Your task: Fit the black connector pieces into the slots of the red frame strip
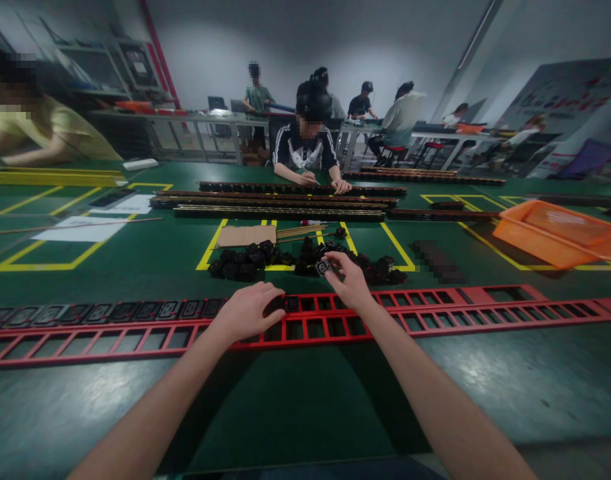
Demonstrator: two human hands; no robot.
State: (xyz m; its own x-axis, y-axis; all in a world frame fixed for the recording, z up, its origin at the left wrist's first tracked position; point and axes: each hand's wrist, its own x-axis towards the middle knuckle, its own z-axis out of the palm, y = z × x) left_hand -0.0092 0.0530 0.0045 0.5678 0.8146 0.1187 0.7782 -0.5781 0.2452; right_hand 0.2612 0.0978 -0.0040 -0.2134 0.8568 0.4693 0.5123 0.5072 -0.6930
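From the head view, the right hand (pixel 349 283) pinches a black, square-faced plastic socket (pixel 324 267) just beyond the red, ladder-like frame (pixel 452 298) — best squared to a slot before pressing. The left hand (pixel 250 310), loosely spread over the frame, seems well placed to steady it.

Red frame (pixel 315 315), black pieces (pixel 245 261), green tabletop (pixel 305 407) with yellow lines (pixel 398 245), orange basket (pixel 540 248), tan cardboard (pixel 248 236).

Workshop, workers (pixel 306 148), green worktable (pixel 295 407), red frame (pixel 330 315)
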